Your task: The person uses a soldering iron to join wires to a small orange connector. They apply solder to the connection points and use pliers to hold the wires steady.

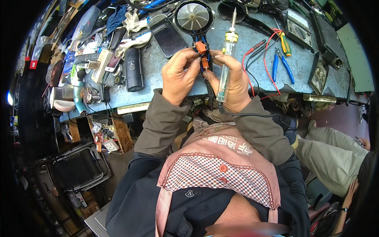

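Observation:
An opened black hair dryer [210,87], its handle half lying lengthwise, is between my hands at the front of the workbench. Its round fan [192,17] points away from me, and two orange switches [201,47] with blue wires sit in the handle. The fingers of my left hand [177,77] pinch at the switches from the left. My right hand [235,81] is closed round a soldering iron [227,59] with a clear and yellow handle, tip upward. That hand's thumb and forefinger also reach the dryer's handle. The exact contact at the fingertips is hidden.
Left of the dryer lie a smartphone [167,36], a black cylinder [134,70] and crowded clutter. To the right are blue-handled pliers [283,67], a screwdriver [285,44], red and black test leads [252,49] and a multimeter [299,29]. Another person's leg [331,154] is at right.

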Demonstrator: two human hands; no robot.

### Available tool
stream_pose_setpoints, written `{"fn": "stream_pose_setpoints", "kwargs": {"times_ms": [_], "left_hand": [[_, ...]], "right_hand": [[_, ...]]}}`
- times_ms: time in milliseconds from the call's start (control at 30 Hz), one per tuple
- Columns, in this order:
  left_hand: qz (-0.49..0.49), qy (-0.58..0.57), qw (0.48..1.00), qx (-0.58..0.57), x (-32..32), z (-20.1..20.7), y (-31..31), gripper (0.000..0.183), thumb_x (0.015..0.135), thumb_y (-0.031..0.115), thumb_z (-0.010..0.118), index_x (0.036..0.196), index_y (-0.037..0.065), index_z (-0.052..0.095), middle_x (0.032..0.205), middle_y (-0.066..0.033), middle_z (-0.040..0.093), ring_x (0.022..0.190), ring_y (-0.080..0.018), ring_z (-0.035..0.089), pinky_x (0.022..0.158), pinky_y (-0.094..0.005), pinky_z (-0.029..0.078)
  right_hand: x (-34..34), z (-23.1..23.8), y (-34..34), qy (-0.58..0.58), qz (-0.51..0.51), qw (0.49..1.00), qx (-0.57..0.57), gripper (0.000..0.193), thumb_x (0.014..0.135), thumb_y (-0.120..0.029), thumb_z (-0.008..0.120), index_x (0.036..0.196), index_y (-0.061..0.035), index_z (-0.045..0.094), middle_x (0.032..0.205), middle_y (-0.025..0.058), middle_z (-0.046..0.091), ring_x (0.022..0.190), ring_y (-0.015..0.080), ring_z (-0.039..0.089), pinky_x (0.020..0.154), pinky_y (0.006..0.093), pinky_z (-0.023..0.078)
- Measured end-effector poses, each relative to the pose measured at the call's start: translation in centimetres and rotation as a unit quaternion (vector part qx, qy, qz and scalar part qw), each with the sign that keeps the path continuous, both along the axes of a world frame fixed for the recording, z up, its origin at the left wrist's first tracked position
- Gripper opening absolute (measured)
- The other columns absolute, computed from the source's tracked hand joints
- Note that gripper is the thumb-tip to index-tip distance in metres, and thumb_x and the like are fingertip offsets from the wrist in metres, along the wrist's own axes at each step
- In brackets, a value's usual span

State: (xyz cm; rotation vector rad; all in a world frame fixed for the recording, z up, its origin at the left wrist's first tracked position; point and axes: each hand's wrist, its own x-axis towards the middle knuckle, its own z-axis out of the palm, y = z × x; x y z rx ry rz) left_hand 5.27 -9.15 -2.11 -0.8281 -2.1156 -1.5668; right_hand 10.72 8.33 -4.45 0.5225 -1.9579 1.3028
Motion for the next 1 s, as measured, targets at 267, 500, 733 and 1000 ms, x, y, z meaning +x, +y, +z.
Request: {"fn": "stream_pose_setpoints", "kwargs": {"times_ms": [267,500,733,1000], "left_hand": [[-0.013,-0.071,0.997,0.008,-0.1,-0.3,-0.3,0.010,0.101,0.002,0.074,0.110,-0.001,0.071,0.092,-0.0043,0.074,0.081,-0.0086,0.069,0.071,-0.0265,0.057],[-0.060,-0.118,0.991,0.036,-0.7,-0.5,0.1,0.007,0.103,0.003,0.073,0.108,0.000,0.069,0.093,-0.0007,0.071,0.082,-0.0064,0.064,0.072,-0.0252,0.053],[-0.051,-0.091,0.993,0.048,-0.6,-1.1,-1.1,0.005,0.108,-0.001,0.066,0.113,0.000,0.066,0.101,-0.0015,0.066,0.088,-0.0067,0.059,0.080,-0.0228,0.049],[-0.041,-0.126,0.989,0.060,-1.3,-2.9,-2.0,0.009,0.109,0.000,0.066,0.118,0.000,0.064,0.114,-0.0049,0.069,0.101,-0.0091,0.064,0.090,-0.0240,0.052]], "right_hand": [[0.2,0.4,-0.1,-0.004,-0.008,1.000,0.004,0.071,0.084,0.009,0.086,0.139,-0.0100,0.046,0.137,0.0220,0.069,0.122,0.0340,0.074,0.101,0.0433,0.063],[0.1,0.1,0.3,0.041,-0.054,0.997,0.046,0.063,0.085,0.005,0.086,0.137,-0.0051,0.052,0.134,0.0212,0.071,0.114,0.0338,0.075,0.092,0.0400,0.062],[1.7,1.5,1.4,0.043,0.039,0.997,-0.057,0.057,0.090,0.009,0.078,0.140,-0.0071,0.055,0.125,0.0214,0.072,0.097,0.0386,0.076,0.084,0.0429,0.061],[9.4,5.4,12.1,0.091,-0.098,0.988,-0.080,0.049,0.098,-0.001,0.074,0.144,0.0019,0.055,0.116,0.0193,0.075,0.096,0.0273,0.077,0.081,0.0375,0.066]]}}
